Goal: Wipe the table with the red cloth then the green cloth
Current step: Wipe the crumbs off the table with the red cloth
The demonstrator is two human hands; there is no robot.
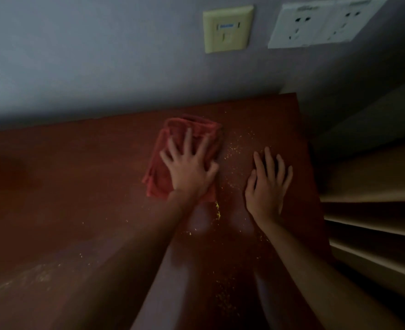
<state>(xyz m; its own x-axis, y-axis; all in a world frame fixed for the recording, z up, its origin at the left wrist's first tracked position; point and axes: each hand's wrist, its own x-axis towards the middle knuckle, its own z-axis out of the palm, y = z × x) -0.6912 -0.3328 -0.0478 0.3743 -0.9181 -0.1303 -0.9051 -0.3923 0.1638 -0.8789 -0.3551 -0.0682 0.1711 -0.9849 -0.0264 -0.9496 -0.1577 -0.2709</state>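
Both forearms reach over the dark brown table [66,186]. Spread flat, the left hand [189,170] presses the folded red cloth [158,177] near the far edge. Beside it the right hand [267,184] rests released, fingers straight, among yellow crumbs [217,210].

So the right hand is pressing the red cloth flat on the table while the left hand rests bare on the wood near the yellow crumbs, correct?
Not quite: the hands are swapped. In the head view the left hand presses the red cloth flat on the table, and the right hand rests bare on the wood near the yellow crumbs.
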